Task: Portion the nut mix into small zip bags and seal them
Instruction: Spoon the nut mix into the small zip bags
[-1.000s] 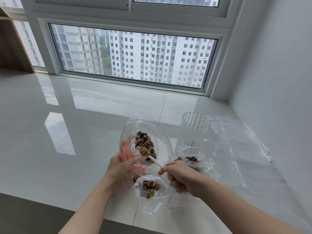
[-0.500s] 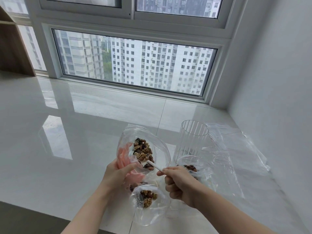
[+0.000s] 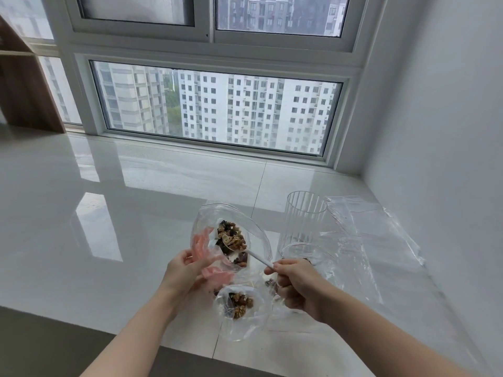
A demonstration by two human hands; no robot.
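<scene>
- The left hand (image 3: pixel 183 270) grips the side of a large clear bag (image 3: pixel 231 235), fingers and thumb curled into the plastic, and holds its mouth tilted open toward the person.
- Inside that bag, just beyond the left hand's fingertips, lies the nut mix (image 3: pixel 231 238): walnuts, dark pieces and pale bits piled together. Pink-tinted plastic shows where the bag is bunched against the left palm.
- The right hand (image 3: pixel 295 284) pinches the handle of a white spoon (image 3: pixel 251 254) between thumb and forefinger, the other fingers curled under.
- The spoon reaches away from the right hand, up and to the left, with its bowl inside the large bag and loaded with nuts.
- Between the two wrists, nearer the person than both hands, a small zip bag (image 3: pixel 239 317) rests on the white tabletop (image 3: pixel 109 213) with its mouth open and a portion of nuts in it.
- Just past the right hand stands an upright ribbed clear glass (image 3: pixel 304 216); another clear bag sits at its foot, touching the right hand's knuckles, with a few nuts showing through it.
- To the outer side of the right hand, more empty clear bags (image 3: pixel 367 235) lie flat on the tabletop toward the wall.
- Well beyond both hands, a window (image 3: pixel 217 107) looks onto apartment blocks.
</scene>
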